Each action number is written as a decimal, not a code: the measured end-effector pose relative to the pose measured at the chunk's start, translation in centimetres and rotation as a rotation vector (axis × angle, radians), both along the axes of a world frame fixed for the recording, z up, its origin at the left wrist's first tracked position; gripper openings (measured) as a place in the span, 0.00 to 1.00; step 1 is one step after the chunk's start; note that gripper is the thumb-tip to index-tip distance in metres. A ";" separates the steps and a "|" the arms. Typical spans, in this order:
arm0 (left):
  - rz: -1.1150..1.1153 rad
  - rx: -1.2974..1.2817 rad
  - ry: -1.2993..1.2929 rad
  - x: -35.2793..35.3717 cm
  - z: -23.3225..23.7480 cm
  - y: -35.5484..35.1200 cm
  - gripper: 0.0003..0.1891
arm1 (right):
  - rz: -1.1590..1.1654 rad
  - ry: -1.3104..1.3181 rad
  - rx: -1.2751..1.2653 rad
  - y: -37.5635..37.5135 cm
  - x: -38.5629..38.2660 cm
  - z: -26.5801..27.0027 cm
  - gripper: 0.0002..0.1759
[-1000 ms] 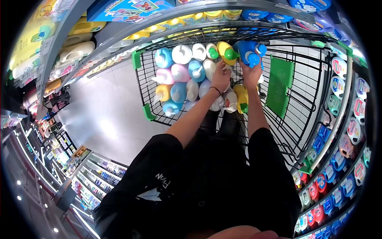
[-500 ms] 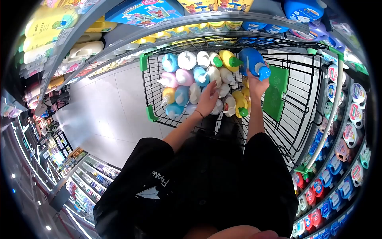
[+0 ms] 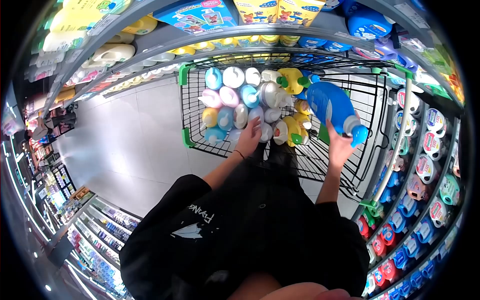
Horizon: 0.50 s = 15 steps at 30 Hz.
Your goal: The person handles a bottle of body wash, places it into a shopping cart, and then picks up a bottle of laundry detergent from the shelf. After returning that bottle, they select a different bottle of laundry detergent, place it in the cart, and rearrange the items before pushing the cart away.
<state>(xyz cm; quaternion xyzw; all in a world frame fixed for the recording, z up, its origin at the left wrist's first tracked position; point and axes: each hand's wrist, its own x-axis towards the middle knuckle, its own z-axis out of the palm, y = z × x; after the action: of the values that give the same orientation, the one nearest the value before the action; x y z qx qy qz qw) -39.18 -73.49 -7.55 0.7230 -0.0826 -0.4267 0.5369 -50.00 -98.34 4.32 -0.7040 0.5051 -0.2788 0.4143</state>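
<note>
My right hand (image 3: 341, 147) grips a large blue pump bottle (image 3: 331, 104) near its pump end. The bottle is tilted, its blue pump head pointing towards me, above the right part of the shopping cart (image 3: 186, 107). My left hand (image 3: 250, 136) has its fingers stretched out over the bottles at the cart's near side and holds nothing. Packed in the cart stand several pump bottles, among them a white one (image 3: 233, 77), a pink one (image 3: 229, 96) and a light blue one (image 3: 249, 95). Yellow bottles (image 3: 291, 127) with green tops stand beside them. Another blue bottle is partly hidden behind the held one.
Shelves with yellow and blue bottles (image 3: 370, 24) and a blue box (image 3: 197, 17) run along the cart's far side. More shelves (image 3: 419, 200) of bottles curve round on the right. The cart's pale handle (image 3: 400, 140) is at the right; tiled floor (image 3: 125, 135) lies left.
My right hand and the blue bottle have moved right and closer to me, and the bottle shows more of its length. My left hand has shifted slightly left and towards me.
</note>
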 end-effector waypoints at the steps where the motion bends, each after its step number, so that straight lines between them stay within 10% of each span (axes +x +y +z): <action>1: -0.014 -0.015 -0.012 0.0 0.5 -0.3 0.25 | 0.025 -0.027 0.040 0.4 -1.1 0.9 0.41; 10: -0.079 -0.270 0.327 0.5 1.9 -4.9 0.21 | 0.200 0.085 0.439 6.9 -7.1 8.5 0.43; 13: -0.579 -0.342 0.022 0.3 3.0 -5.2 0.22 | 0.199 0.061 0.565 8.5 -7.9 9.2 0.42; 15: -0.412 -0.176 0.587 -0.6 4.4 -4.2 0.25 | 0.223 0.106 0.506 8.9 -8.3 9.7 0.40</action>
<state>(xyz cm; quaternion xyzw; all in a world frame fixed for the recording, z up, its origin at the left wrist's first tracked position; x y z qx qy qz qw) -39.75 -77.73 -3.18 0.4892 -0.1050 -0.7065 0.5006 -58.27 -89.47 13.99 -0.6430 0.4989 -0.0595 0.5781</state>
